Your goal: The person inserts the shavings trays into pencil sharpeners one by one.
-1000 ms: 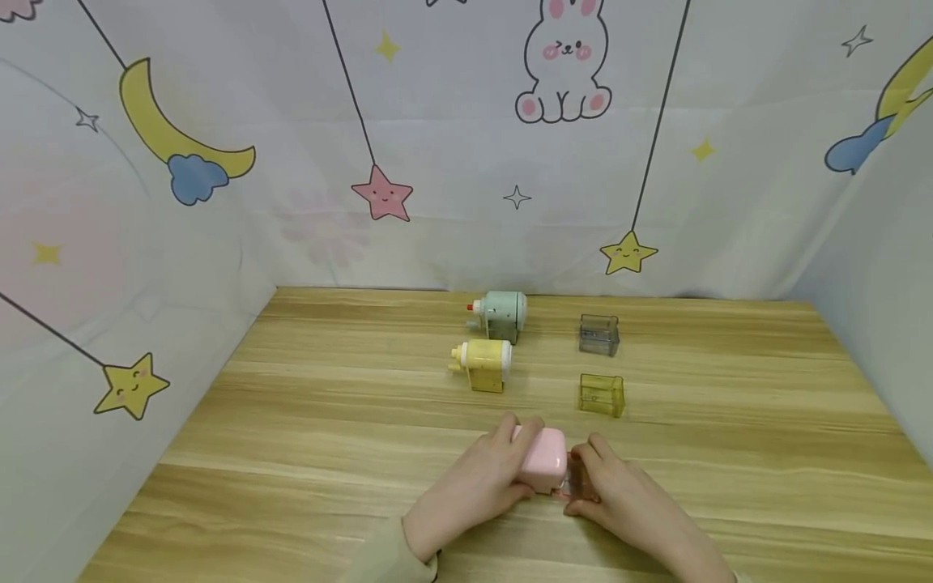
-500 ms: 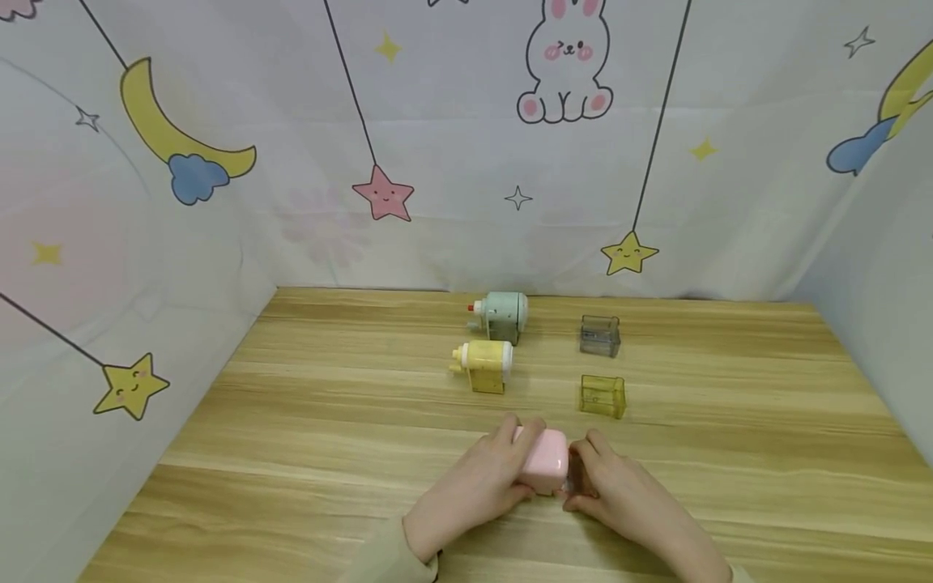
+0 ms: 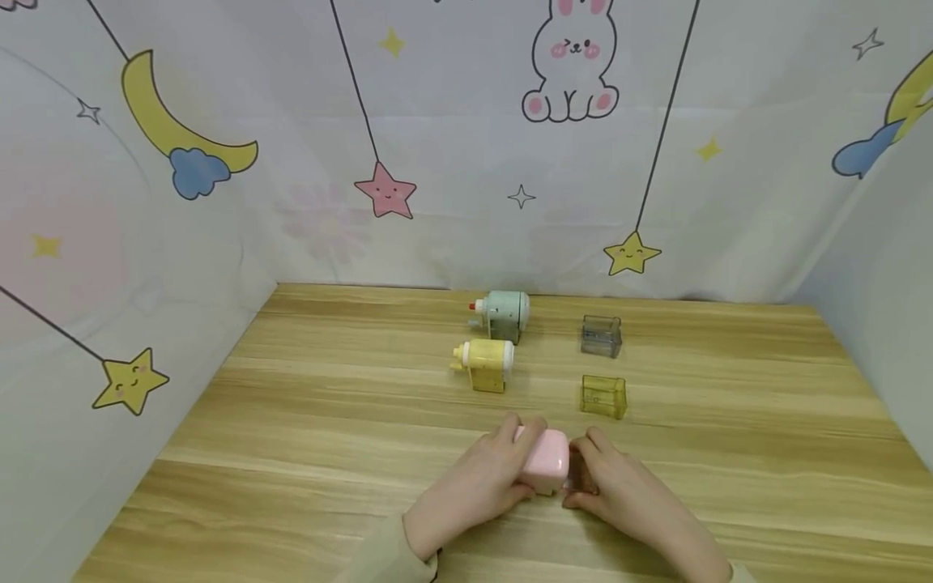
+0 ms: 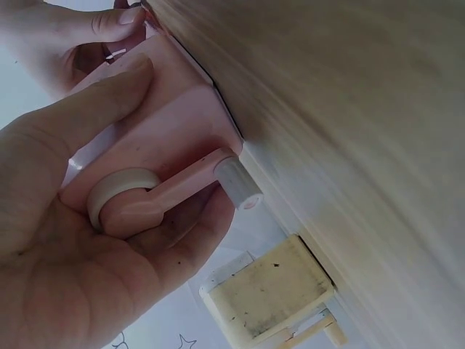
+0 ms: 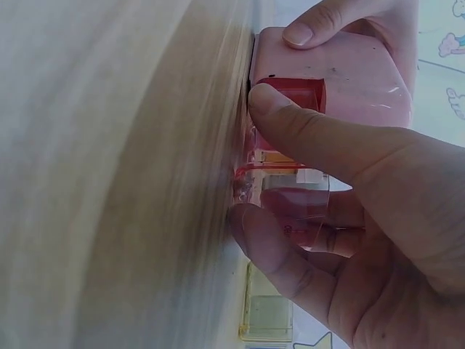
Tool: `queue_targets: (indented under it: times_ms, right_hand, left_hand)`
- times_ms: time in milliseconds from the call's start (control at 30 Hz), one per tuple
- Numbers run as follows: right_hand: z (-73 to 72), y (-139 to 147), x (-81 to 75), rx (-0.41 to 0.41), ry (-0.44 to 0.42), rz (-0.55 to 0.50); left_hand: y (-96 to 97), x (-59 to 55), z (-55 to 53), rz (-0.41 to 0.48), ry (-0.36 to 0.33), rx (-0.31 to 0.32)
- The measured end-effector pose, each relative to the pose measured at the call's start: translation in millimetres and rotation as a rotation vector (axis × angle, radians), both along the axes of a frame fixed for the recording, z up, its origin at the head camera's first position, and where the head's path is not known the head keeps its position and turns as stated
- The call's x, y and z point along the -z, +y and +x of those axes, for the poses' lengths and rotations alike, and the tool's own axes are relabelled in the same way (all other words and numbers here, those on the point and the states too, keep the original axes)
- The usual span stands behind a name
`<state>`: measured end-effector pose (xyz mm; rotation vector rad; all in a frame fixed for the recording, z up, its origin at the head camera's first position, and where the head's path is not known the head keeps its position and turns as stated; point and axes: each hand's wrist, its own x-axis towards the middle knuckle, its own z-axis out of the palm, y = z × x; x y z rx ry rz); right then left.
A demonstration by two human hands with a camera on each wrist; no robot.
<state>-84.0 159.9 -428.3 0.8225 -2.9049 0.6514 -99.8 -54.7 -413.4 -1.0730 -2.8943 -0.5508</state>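
A pink crank pencil sharpener point(image 3: 544, 460) stands at the front of the wooden table, gripped by my left hand point(image 3: 484, 474). The left wrist view shows its crank handle point(image 4: 185, 182), with a grey knob, beside the curled fingers. My right hand point(image 3: 619, 490) pinches a see-through reddish shavings drawer point(image 5: 294, 196) between thumb and fingers, right at the sharpener's end face. Part of the drawer is hidden by that thumb. Behind the hands stand a yellow crank sharpener point(image 3: 487, 364) and a mint-green one point(image 3: 504, 314).
A clear yellow drawer point(image 3: 603, 397) and a clear grey drawer point(image 3: 601, 336) lie on the table point(image 3: 328, 421), right of the other two sharpeners. A white printed cloth point(image 3: 452, 121) closes off the back and sides.
My right hand has edged slightly left with the reddish drawer, and less of the drawer shows beside the pink sharpener. My left hand keeps its grip. The head view has shifted a little.
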Motion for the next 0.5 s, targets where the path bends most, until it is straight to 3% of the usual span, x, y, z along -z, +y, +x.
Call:
queue_targets:
  times_ms: [500]
  right_hand:
    - [-0.8,-7.2,0.7,0.062,-0.046,0.016]
  left_hand:
    - [-1.1,0.0,0.3,0.012,0.012,0.003]
